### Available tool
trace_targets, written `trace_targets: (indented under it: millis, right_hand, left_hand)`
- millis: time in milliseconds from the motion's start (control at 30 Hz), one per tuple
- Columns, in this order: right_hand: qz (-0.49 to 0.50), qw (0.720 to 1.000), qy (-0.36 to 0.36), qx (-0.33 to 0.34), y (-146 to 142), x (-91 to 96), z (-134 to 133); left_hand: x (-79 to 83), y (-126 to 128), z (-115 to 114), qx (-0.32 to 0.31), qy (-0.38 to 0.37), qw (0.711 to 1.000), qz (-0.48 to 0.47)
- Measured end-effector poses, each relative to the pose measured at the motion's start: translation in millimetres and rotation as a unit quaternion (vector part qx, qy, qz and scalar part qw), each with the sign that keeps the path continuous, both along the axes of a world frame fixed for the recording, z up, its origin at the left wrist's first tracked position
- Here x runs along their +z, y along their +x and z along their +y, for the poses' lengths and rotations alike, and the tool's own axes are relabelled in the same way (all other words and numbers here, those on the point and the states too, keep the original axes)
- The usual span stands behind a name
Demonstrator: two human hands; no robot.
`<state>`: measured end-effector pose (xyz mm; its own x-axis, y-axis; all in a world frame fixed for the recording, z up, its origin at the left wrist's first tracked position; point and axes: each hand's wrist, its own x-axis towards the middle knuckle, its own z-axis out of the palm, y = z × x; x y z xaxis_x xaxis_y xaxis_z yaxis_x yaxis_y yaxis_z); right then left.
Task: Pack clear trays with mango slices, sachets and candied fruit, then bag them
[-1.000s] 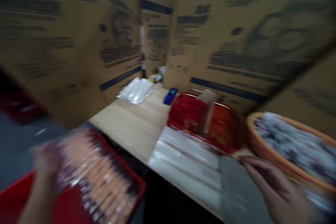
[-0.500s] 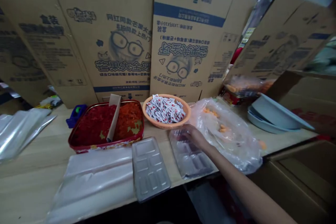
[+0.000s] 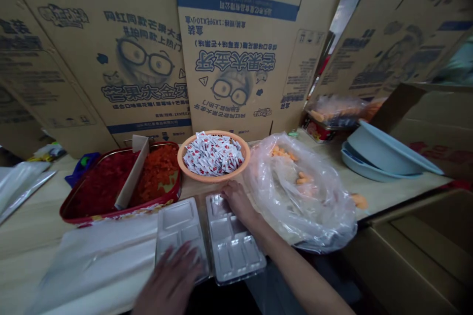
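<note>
Two clear plastic compartment trays lie side by side at the table's front edge. At the top edge of the right tray (image 3: pixel 236 256), my right hand (image 3: pixel 237 201) has its fingers closed on the rim. Over the lower part of the left tray (image 3: pixel 178 215), my left hand (image 3: pixel 172 278) is stretched out, blurred by motion, with its fingers apart. Whether it touches that tray I cannot tell. Just behind the trays stands an orange bowl (image 3: pixel 181 160) full of small white printed sachets (image 3: pixel 214 154).
A red tin (image 3: pixel 76 220), split by a cardboard divider (image 3: pixel 132 172), holds red and orange packets. Clear plastic sheets (image 3: pixel 99 256) lie in front. A plastic bag (image 3: pixel 325 206) with orange pieces, blue basins (image 3: pixel 391 152) and cardboard boxes (image 3: pixel 229 74) stand around.
My right hand has brought the right tray leftward, close beside the other tray. My left hand has come into view over the left tray. The whole view has shifted.
</note>
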<state>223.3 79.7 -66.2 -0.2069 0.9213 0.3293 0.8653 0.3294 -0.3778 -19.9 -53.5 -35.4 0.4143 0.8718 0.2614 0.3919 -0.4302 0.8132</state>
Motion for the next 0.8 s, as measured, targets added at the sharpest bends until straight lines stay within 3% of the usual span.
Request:
trace_targets:
  millis: [67, 133, 200, 300, 367, 500, 567, 667, 733, 800]
  right_hand:
    - [0.009, 1.0, 0.014, 0.003, 1.9, 0.4, -1.1]
    - [0.031, 0.998, 0.048, 0.006, 5.6, 0.6, -1.9]
    - [0.076, 0.993, 0.094, 0.009, 8.6, 2.1, -2.6]
    - [0.17, 0.975, 0.141, 0.013, 7.6, 12.4, -7.1]
    - [0.211, 0.966, 0.144, 0.035, 4.1, 26.7, -14.2]
    - [0.236, 0.955, 0.162, 0.078, 14.6, 60.4, -25.1]
    - [0.267, 0.945, 0.191, 0.001, 43.3, 70.6, -22.1]
    - [0.294, 0.921, 0.183, -0.179, 114.7, 70.3, -6.2]
    - [0.228, 0.934, 0.132, -0.243, 164.4, 62.7, 8.9]
    - [0.201, 0.938, 0.108, -0.262, 200.7, 55.6, 25.1]
  left_hand:
    - [-9.3, 26.0, 12.6, -0.077, -0.03, 0.995, 0.061]
    - [-15.2, 45.2, 19.7, -0.097, -0.051, 0.992, 0.07]
    - [-15.7, 56.2, 22.9, -0.065, -0.061, 0.996, 0.028]
    - [-6.4, 65.6, 28.8, 0.057, -0.116, 0.985, -0.119]
    - [3.7, 73.7, 36.3, 0.101, -0.22, 0.941, -0.237]
    - [20.1, 95.6, 51.6, 0.068, -0.449, 0.823, -0.342]
    - [23.5, 104.2, 56.0, 0.068, -0.495, 0.79, -0.356]
    - [26.4, 111.5, 60.0, 0.075, -0.523, 0.769, -0.36]
    - [30.2, 114.9, 62.8, 0.078, -0.533, 0.766, -0.351]
    - [34.9, 118.9, 66.2, 0.081, -0.532, 0.768, -0.346]
